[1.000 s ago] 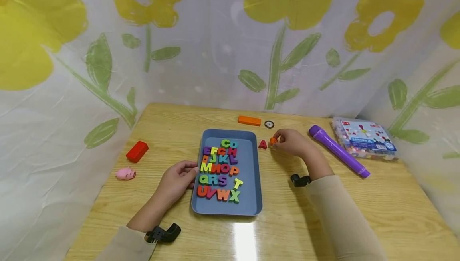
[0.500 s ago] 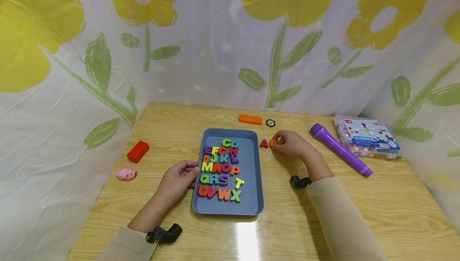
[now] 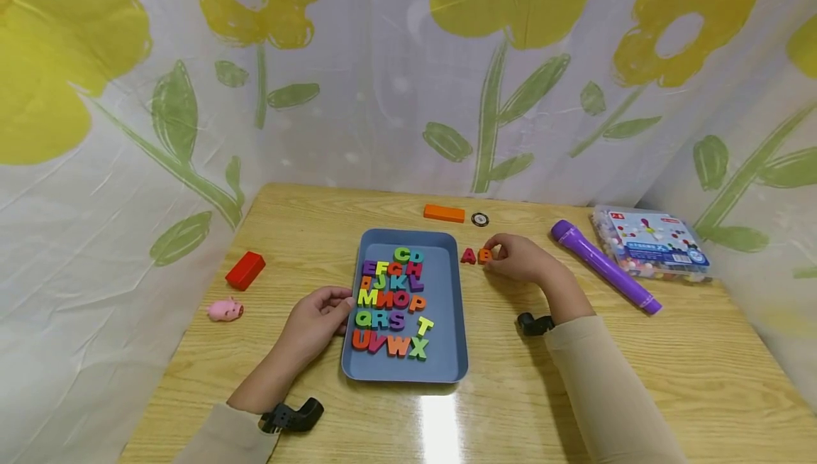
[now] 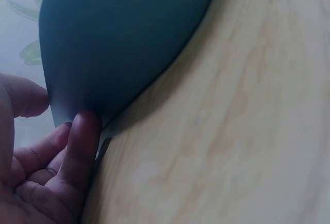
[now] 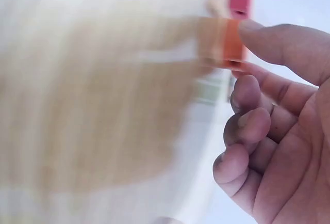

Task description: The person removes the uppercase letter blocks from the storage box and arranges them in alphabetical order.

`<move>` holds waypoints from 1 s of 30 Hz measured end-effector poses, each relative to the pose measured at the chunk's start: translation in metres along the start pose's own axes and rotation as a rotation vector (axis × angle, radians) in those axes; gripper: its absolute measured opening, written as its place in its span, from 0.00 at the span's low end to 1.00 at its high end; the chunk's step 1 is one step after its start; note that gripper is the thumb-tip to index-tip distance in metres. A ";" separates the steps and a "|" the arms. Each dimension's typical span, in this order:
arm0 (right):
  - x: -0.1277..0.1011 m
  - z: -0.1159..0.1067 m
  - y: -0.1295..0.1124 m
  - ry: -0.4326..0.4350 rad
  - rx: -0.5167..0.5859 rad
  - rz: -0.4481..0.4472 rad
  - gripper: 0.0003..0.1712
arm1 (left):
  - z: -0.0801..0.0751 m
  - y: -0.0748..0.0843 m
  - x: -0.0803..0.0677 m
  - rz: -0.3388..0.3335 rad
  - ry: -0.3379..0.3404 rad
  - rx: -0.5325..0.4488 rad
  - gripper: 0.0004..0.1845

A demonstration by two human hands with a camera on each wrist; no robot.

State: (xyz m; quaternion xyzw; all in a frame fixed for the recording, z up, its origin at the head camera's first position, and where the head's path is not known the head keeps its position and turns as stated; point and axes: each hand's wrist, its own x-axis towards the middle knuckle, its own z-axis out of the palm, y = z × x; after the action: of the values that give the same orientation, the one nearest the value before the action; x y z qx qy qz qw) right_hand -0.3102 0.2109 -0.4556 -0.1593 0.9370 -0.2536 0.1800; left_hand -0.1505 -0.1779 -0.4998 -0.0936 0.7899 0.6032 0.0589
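A blue-grey tray (image 3: 440,350) lies on the wooden table, with several rows of coloured letters in it, among them a green X (image 3: 418,348) and a yellow T (image 3: 425,326). At the tray's left side my left hand (image 3: 317,318) holds the edge, thumb at the rim and curled fingers against the outer wall, as the left wrist view shows. Right of the tray, thumb and index finger of my right hand (image 3: 520,258) pinch an orange letter B (image 3: 484,256) at the table top. Just left of it stands a red letter A (image 3: 469,256).
Behind the tray are an orange block (image 3: 444,213) and a round black-and-white chip (image 3: 480,219). A purple toy microphone (image 3: 605,265) and a clear box of beads (image 3: 651,244) lie at the right. A red block (image 3: 245,270) and pink pig (image 3: 225,309) sit at the left.
The orange B has shifted slightly left toward the red A, and more of its face shows beside my right fingertips. My left hand stays at the tray's edge.
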 end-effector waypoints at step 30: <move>0.057 0.047 -0.152 -0.039 -0.252 -0.157 0.20 | 0.001 0.000 -0.002 0.020 0.008 -0.020 0.18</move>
State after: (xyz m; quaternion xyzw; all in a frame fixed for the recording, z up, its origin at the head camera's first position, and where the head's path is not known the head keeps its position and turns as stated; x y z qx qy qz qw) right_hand -0.3098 0.0439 -0.4271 -0.2583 0.9423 -0.1443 0.1563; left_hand -0.1485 -0.1770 -0.4999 -0.0886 0.7849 0.6113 0.0487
